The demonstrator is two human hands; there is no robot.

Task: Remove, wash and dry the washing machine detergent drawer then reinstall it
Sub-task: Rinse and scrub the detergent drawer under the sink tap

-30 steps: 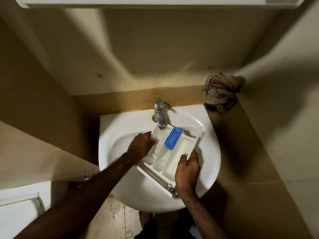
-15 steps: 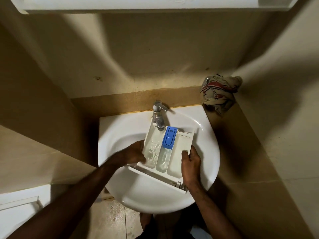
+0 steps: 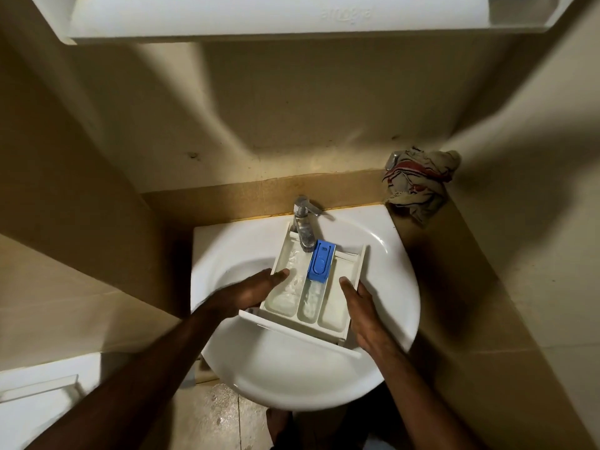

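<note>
- Head view: I hold the detergent drawer (image 3: pixel 311 293) over the white sink (image 3: pixel 389 254), its far end under the tap (image 3: pixel 303 222).
- My left hand (image 3: pixel 246 292) grips its left wall, fingers reaching into the left compartment; my right hand (image 3: pixel 360 306) clasps the right wall.
- The blue insert (image 3: pixel 320 261) sits in the middle channel.
- I judge this is the washing step; next comes rinsing each compartment, then drying, perhaps with the rag (image 3: pixel 418 180) on the ledge.
</note>
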